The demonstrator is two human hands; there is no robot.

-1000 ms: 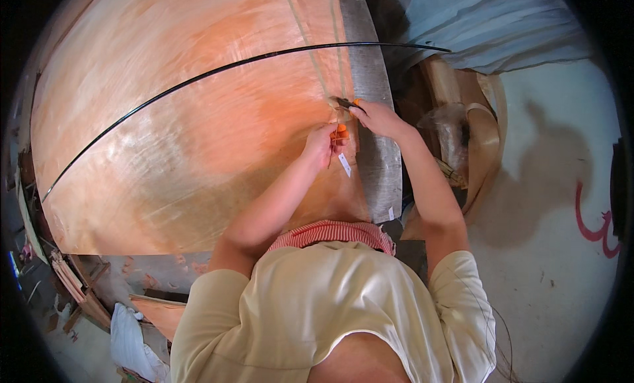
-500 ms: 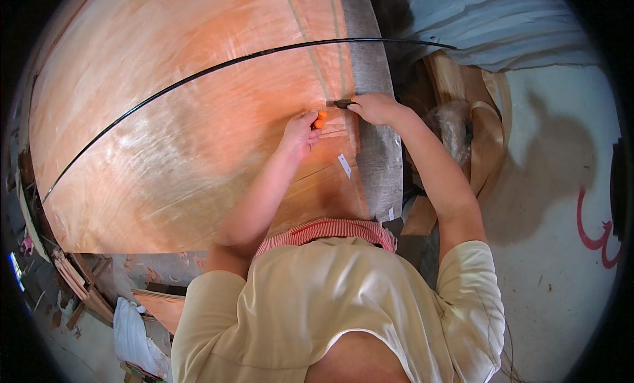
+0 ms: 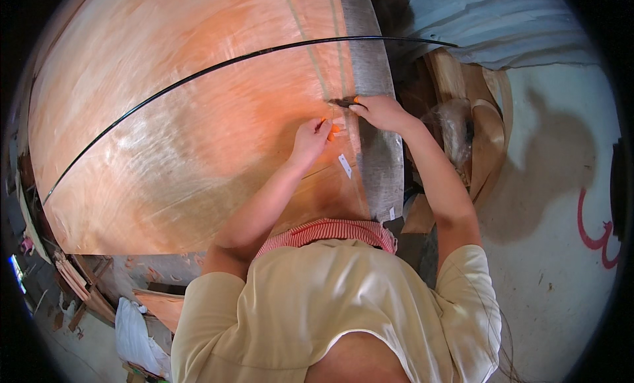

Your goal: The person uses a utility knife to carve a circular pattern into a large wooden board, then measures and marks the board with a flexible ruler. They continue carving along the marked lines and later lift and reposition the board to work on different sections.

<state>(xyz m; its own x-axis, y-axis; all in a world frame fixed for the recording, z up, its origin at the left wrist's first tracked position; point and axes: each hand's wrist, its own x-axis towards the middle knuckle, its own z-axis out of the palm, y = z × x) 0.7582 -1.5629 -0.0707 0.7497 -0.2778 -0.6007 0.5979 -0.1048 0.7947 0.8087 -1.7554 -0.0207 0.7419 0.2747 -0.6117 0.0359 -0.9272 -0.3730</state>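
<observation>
Pinching a small orange piece near the right edge of the veneer sheet, the left hand steadies it; the right hand, clamped on a dark cutter, should keep along the seam.

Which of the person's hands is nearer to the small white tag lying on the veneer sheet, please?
The left. The left hand rests on the veneer sheet just up and left of the white tag; the right hand is farther up, near the sheet's grey edge.
</observation>
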